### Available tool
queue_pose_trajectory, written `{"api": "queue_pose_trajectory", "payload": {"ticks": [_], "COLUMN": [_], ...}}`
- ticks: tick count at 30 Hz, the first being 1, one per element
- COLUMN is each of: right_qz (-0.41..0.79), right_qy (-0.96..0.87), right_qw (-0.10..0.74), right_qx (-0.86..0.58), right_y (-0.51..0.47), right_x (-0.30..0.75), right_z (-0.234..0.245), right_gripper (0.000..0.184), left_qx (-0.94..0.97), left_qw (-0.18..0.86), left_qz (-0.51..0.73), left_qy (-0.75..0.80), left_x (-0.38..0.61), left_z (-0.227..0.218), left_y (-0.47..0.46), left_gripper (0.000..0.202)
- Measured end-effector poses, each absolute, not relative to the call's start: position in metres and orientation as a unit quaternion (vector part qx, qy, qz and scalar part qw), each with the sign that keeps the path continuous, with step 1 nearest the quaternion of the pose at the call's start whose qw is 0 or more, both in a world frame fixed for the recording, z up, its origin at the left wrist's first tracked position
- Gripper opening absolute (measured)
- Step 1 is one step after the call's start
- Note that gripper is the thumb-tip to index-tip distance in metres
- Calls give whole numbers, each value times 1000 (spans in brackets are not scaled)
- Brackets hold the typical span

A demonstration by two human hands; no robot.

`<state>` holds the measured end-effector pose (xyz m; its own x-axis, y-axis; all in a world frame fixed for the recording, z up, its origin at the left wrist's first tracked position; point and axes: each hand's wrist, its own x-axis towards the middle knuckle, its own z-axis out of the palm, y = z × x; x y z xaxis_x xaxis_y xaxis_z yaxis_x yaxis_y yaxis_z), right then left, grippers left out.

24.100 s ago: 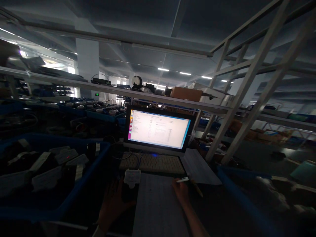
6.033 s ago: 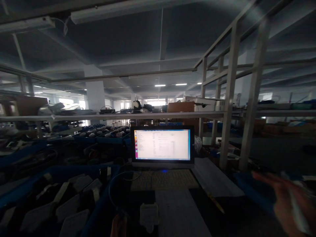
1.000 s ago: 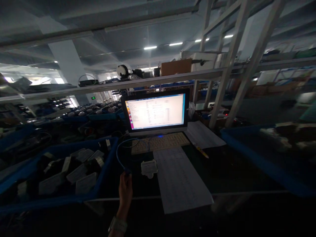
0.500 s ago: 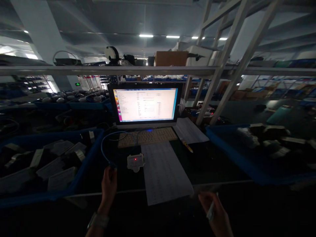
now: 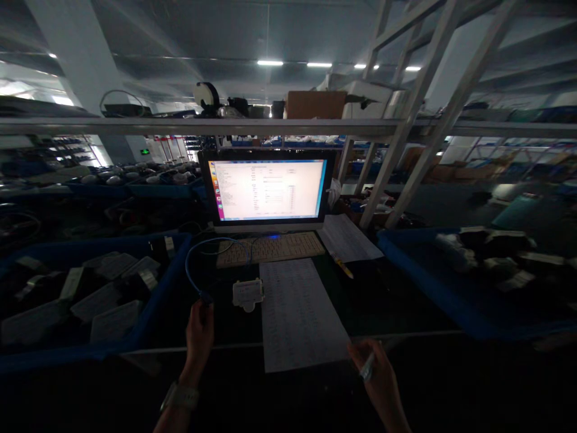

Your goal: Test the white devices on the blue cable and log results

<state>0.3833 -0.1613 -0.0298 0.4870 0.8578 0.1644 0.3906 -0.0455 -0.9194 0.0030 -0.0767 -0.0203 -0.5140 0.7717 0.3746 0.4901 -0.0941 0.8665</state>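
Observation:
My left hand [image 5: 199, 328] is closed around the end of a blue cable [image 5: 187, 273], which loops up toward the keyboard [image 5: 288, 247]. To the right of that hand lies a small pale device [image 5: 247, 293] with a rounded tab at its lower edge; no red light shows on it. A printed sheet of paper [image 5: 302, 319] lies beside the device and reaches the table's front edge. My right hand [image 5: 372, 364] is closed on a pen [image 5: 367, 367], at the sheet's lower right corner. Whether its fingertips touch the paper I cannot tell.
A lit monitor [image 5: 270, 189] stands behind the keyboard. Blue bins [image 5: 169, 282] with pale boxes flank the workspace, another blue bin [image 5: 428, 294] being at right. A second sheet [image 5: 351, 237] lies under a yellow pen-like tool [image 5: 343, 267]. A metal shelf [image 5: 252, 127] crosses above.
My right hand has moved left and slightly up with the pen, to the sheet's corner. The red light on the device has gone out. My left hand stays nearly still.

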Motion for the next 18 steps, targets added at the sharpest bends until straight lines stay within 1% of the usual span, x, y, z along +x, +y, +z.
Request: {"api": "queue_pose_trajectory", "payload": {"ticks": [12, 18], "right_qz": [289, 316], "right_qy": [-437, -428], "right_qw": [515, 525], "right_qx": [-678, -665], "right_y": [-165, -164], "right_x": [380, 379], "right_z": [-25, -24], "right_gripper": [44, 43], "left_qx": [477, 472], "left_qw": [120, 121], "left_qz": [559, 557], "left_qy": [667, 673], "left_x": [1, 0], "left_z": [-25, -26], "left_y": [-76, -74], "left_gripper": [46, 46]}}
